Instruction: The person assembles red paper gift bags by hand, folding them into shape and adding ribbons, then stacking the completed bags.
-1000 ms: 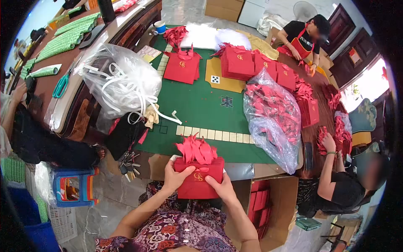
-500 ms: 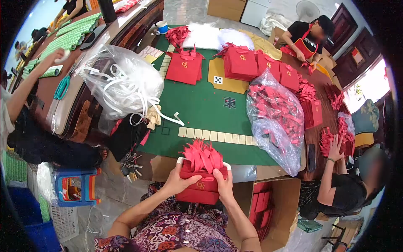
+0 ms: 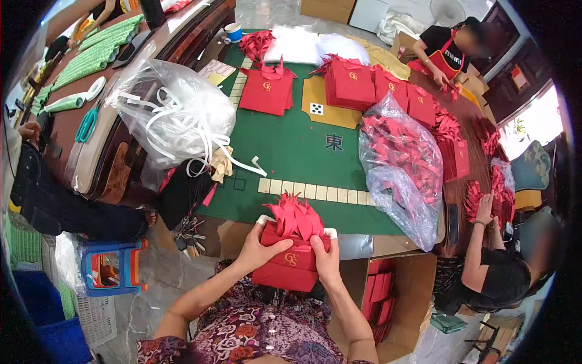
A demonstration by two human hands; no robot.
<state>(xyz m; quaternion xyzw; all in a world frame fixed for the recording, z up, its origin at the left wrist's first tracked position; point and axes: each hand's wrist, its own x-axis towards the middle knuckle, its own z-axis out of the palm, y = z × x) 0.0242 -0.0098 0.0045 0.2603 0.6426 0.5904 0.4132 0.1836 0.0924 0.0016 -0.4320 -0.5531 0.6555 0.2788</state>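
Above the near edge of the table, I hold a bundle of red paper gift bags (image 3: 285, 276) with gold lettering and a tuft of red ribbon handles on top. My left hand (image 3: 262, 250) grips its left side, thumb laid across the front. On the right side, my right hand (image 3: 326, 258) is closed with its thumb pressed on the front. White coverings show on fingertips of both hands, and the other fingers are mostly hidden behind the bags. Beyond stands another group of red gift bags (image 3: 267, 91) on the green table mat (image 3: 279, 145).
A clear bag of white ribbon (image 3: 182, 115) lies to the left, a plastic bag of red ribboned pieces (image 3: 403, 158) to the right. Below the table edge, a cardboard box (image 3: 412, 297) holds red bags. Co-workers handle red pieces at right; teal scissors (image 3: 88, 124) lie far left.
My hands keep the same grip on the bags. The co-worker's hand at the left has drawn back from the table, where a white loop now lies. The view has shifted slightly.
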